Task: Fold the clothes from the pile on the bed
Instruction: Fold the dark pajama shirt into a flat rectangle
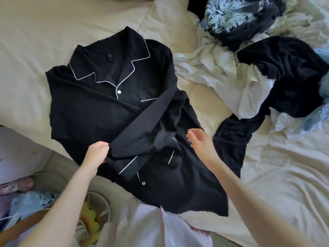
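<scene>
A black pyjama shirt (99,107) with white piping lies face up on the cream bed (35,41), collar towards the far side. One sleeve is folded diagonally across its front. My left hand (97,155) grips the cuff end of that sleeve near the shirt's lower left. Just above the shirt's right side hovers my right hand (199,141), fingers relaxed and holding nothing. The pile of clothes (267,68) lies to the right, a tangle of white, black and blue-printed garments.
A black garment (231,143) trails from the pile towards the shirt's right edge. Rumpled cream sheet (284,184) fills the near right. Off the bed at lower left stand a basket (92,220) with yellow items and some coloured fabric (26,202).
</scene>
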Motion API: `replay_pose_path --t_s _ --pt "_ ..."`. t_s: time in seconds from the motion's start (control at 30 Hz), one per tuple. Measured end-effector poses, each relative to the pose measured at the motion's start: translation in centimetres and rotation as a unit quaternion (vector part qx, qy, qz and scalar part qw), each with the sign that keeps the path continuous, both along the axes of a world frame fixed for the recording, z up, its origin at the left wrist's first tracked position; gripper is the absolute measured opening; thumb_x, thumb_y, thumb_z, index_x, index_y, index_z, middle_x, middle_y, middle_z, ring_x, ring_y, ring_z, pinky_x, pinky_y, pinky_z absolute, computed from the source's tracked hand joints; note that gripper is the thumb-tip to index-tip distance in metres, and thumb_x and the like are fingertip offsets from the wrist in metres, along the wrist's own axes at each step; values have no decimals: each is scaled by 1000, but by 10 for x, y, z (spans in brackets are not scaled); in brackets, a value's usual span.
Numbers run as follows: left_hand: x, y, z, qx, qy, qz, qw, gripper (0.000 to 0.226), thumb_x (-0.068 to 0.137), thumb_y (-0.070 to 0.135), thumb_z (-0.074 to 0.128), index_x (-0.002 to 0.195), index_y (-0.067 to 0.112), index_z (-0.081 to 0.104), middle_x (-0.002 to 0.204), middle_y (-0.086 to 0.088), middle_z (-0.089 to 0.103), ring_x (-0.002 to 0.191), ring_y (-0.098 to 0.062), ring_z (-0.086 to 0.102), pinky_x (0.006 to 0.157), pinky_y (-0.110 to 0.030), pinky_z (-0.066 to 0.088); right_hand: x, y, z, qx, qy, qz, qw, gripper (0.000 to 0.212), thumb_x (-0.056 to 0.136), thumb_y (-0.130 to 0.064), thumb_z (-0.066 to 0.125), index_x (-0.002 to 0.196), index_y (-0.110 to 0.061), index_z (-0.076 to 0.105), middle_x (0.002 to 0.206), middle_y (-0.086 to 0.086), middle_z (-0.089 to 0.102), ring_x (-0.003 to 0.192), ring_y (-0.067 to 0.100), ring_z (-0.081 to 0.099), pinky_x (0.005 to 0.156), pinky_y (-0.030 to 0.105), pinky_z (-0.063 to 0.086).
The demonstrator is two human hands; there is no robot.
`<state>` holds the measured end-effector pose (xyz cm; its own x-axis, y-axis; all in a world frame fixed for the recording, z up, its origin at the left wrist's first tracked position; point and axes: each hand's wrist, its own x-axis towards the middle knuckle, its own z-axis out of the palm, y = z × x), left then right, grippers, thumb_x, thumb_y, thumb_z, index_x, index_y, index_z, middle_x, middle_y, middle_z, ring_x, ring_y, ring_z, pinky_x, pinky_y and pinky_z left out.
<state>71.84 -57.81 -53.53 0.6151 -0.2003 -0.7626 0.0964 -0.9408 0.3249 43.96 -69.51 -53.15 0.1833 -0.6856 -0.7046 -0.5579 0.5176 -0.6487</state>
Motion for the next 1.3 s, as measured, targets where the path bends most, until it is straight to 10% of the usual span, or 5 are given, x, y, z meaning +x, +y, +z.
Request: replay_pose_path --t_s 0.23,0.43,0.73,1.0,1.3 --pt "-10 -66 -30 -103 -98 -307 941 36 92 19 50 128 17 53 124 -3 57 108 -20 54 95 -34 42 54 -43 -33 155 -52 -175 971 34 100 -34 42 116 -8 59 120 15 63 108 27 60 89 37 49" --pt "-51 -176 -52 -185 -21 -451 873 42 94 37 53 131 18 49 125 -3 58 116 -23 53 100 -41 41 77 -86 -50 226 -188 -350 889 32 96 -45 47 93 -16 61 61 -5 63 49 6 58 46 18 45" --pt "-11 -144 -35 -252 56 95 961 27 78 12 52 55 24 48 66 6 47 71 -16 43 57 -24 36 58 -93 -49 227 -186 -475 830 9 91 -11 53 83 -13 55 79 0 57 73 14 55 67 24 46" --pt "7 -232 -42 -163 8 -177 970 67 78 59 62 129 19 49 111 5 62 104 -17 56 94 -35 46 58 -100 -65 238 -162 -385 877 38 87 -53 57 94 -17 64 84 -5 72 90 13 65 77 29 50" --pt "-17 -336 -32 -265 133 -31 954 11 91 16 53 84 18 60 94 -4 61 99 -22 58 87 -34 47 52 -112 -67 221 -241 -506 798 13 92 -21 54 83 -15 63 74 -4 66 76 13 59 67 23 44"
